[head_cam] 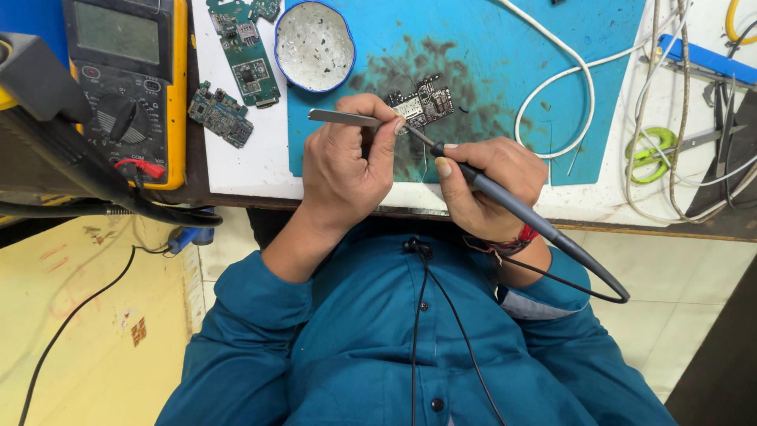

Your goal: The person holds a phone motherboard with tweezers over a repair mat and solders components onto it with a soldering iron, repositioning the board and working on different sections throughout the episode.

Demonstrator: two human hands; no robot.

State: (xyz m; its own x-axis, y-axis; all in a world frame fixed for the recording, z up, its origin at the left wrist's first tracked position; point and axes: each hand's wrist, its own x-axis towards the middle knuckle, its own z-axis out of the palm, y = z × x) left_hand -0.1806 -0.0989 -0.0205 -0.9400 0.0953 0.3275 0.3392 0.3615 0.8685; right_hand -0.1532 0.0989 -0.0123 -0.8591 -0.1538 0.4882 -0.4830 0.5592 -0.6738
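Blue mat [505, 55] covers the bench; beside its circuit board [422, 104], left hand [347, 154] pinches tweezers [343, 118], right hand [493, 185] grips soldering iron [505, 201].

Small circuit board [419, 105] lies flat on the blue mat [505, 55] (scorched dark), soldering iron [505, 197] tip touching it.

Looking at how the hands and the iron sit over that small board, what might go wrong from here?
1. The soldering iron tip meets the small circuit board close to the left hand thumb; a slip might burn it.
2. The board is steadied only by the tweezers, so it may shift.
3. The iron's cable loops under the right hand wrist and could tug the tip off its spot.
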